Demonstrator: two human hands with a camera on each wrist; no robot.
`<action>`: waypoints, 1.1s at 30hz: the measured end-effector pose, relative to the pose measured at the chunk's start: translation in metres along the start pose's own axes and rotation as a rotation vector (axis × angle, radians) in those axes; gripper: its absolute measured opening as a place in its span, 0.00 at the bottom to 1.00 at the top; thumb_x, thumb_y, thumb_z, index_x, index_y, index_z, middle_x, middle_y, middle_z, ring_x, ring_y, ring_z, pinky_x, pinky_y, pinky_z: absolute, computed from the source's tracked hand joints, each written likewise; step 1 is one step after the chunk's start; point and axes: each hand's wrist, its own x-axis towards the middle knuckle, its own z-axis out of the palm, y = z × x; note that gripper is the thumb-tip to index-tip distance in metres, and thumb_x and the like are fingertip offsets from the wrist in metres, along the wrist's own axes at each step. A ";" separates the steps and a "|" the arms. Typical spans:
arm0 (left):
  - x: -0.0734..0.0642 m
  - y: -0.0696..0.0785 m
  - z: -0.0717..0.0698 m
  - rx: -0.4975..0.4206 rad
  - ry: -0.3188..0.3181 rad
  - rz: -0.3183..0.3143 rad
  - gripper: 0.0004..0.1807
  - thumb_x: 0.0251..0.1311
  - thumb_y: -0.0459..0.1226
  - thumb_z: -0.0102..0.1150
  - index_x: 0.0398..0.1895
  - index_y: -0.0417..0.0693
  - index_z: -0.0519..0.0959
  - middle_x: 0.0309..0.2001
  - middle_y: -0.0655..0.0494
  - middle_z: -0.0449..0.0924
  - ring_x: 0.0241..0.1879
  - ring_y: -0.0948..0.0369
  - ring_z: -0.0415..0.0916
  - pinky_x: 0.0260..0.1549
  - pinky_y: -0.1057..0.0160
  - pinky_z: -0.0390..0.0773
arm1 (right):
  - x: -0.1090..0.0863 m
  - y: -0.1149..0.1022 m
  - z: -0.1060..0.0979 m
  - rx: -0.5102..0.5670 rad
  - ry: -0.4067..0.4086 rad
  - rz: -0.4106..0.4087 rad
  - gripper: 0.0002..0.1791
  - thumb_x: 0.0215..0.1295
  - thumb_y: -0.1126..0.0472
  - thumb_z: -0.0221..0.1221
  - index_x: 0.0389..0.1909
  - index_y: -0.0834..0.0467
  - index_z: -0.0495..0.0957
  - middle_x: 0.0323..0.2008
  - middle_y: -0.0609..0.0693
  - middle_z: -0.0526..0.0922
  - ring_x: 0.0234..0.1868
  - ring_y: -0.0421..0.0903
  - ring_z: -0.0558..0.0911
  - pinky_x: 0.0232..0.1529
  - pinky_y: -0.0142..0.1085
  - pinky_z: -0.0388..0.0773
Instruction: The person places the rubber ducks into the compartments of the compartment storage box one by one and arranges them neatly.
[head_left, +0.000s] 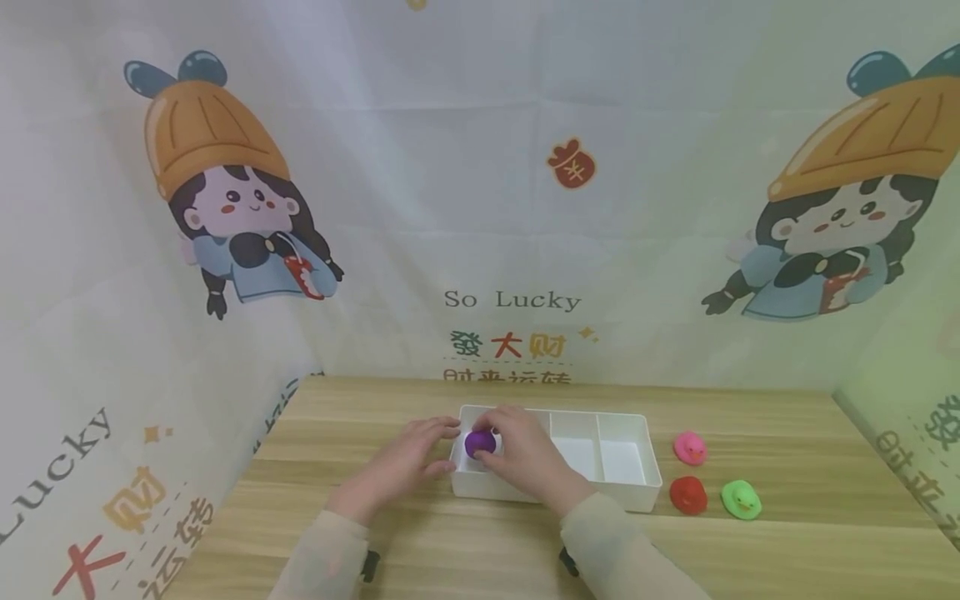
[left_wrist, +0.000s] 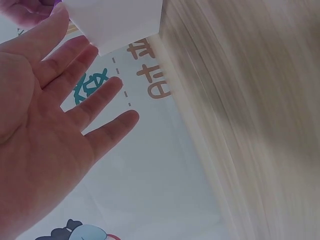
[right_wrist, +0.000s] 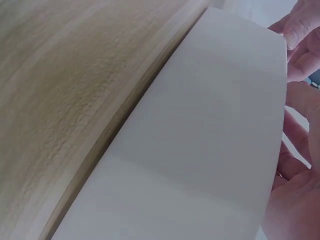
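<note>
A white box (head_left: 555, 493) with several compartments sits lengthwise on the table. Over its leftmost compartment, my right hand (head_left: 521, 450) pinches a small purple rounded toy (head_left: 478, 443) between thumb and fingers. My left hand (head_left: 401, 462) is at the box's left end, fingers extended, with the thumb and fingertips right at the wall. In the left wrist view that palm and its spread fingers (left_wrist: 102, 102) show beside the white wall. The box's long side fills much of the right wrist view, hiding the purple toy there.
To the right of the box lie a pink toy duck (head_left: 690, 447), a red toy duck (head_left: 687, 496) and a green toy duck (head_left: 742, 499). A printed cloth (head_left: 495, 192) hangs behind and beside the wooden table (head_left: 810, 467).
</note>
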 end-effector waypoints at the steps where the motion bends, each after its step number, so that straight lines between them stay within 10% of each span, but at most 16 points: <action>1: -0.001 0.000 0.000 0.000 0.001 0.000 0.27 0.66 0.38 0.66 0.67 0.39 0.75 0.74 0.44 0.70 0.74 0.41 0.64 0.75 0.37 0.64 | 0.001 0.000 0.001 -0.004 0.000 -0.003 0.15 0.61 0.58 0.73 0.47 0.54 0.84 0.45 0.48 0.86 0.49 0.46 0.81 0.55 0.43 0.83; 33: -0.002 0.000 -0.002 -0.002 -0.012 0.012 0.27 0.67 0.37 0.66 0.67 0.37 0.74 0.74 0.43 0.69 0.74 0.40 0.64 0.75 0.38 0.64 | 0.013 0.003 0.008 -0.140 -0.096 0.029 0.13 0.57 0.58 0.76 0.40 0.54 0.84 0.40 0.46 0.89 0.48 0.49 0.82 0.66 0.61 0.64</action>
